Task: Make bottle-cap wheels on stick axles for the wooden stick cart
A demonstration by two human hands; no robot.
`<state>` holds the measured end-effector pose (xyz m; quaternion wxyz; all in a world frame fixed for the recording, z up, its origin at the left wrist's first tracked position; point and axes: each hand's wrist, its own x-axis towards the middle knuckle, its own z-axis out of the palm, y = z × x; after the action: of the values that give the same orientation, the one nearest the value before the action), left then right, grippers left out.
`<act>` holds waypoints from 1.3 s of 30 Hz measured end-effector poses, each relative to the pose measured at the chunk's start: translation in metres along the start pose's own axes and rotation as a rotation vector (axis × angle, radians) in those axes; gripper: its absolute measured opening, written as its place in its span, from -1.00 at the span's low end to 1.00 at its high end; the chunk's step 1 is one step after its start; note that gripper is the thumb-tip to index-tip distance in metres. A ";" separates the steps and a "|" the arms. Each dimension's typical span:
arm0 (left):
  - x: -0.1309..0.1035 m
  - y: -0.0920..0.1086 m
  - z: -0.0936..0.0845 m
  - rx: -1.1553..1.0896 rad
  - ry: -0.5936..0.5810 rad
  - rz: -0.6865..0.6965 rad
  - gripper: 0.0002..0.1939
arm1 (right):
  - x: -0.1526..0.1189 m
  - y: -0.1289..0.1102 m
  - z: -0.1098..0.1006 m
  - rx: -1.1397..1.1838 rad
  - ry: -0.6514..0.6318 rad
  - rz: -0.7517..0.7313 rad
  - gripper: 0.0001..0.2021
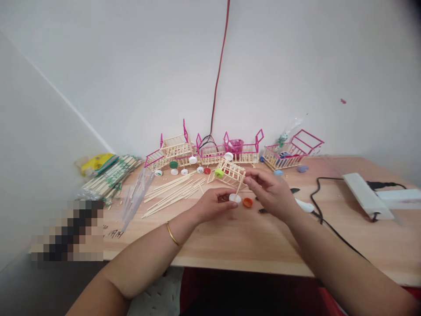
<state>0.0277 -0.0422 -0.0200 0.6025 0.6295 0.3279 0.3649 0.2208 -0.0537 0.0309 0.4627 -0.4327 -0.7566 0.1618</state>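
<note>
Between its thumb and fingers, my left hand (pixel 217 204) holds a white bottle cap (pixel 234 199). A short wooden stick (pixel 240 186) rises from the cap, and my right hand (pixel 271 188) pinches near its upper end. Right behind both hands is a small cart frame of sticks (pixel 232 172), tilted, with a yellow-green cap (pixel 219 174) and a white cap (pixel 228 156) as wheels. Whether the pinched stick is joined to this frame, I cannot tell. An orange bottle cap (pixel 247 202) lies on the table between the hands.
Several stick carts with pink handles (pixel 179 147) line the wall, one cart (pixel 286 156) farther right. Loose sticks (pixel 174 193) and bundled sticks (pixel 113 177) lie left. A glue gun (pixel 304 205), its cable and a white power strip (pixel 366 195) are on the right.
</note>
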 end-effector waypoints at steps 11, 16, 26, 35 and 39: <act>-0.002 0.008 -0.001 0.042 0.018 0.049 -0.56 | 0.001 -0.001 -0.004 0.174 -0.016 0.131 -0.77; -0.002 0.010 0.001 -0.151 -0.002 0.041 -0.72 | 0.000 -0.005 0.002 0.213 -0.248 0.169 -0.76; 0.000 0.011 -0.002 -0.172 0.131 0.045 -0.74 | 0.005 0.006 -0.012 -0.028 -0.087 0.114 -0.76; -0.002 0.012 0.000 -0.315 0.111 -0.016 -0.64 | -0.003 0.015 -0.016 -0.553 -0.548 0.103 -0.79; -0.002 0.013 0.002 -0.360 0.098 -0.025 -0.69 | -0.001 0.012 -0.012 -0.605 -0.608 0.146 -0.71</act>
<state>0.0283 -0.0460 -0.0071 0.6931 0.4890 0.2941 0.4405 0.2373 -0.0495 0.0284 0.0587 -0.5340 -0.8392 0.0850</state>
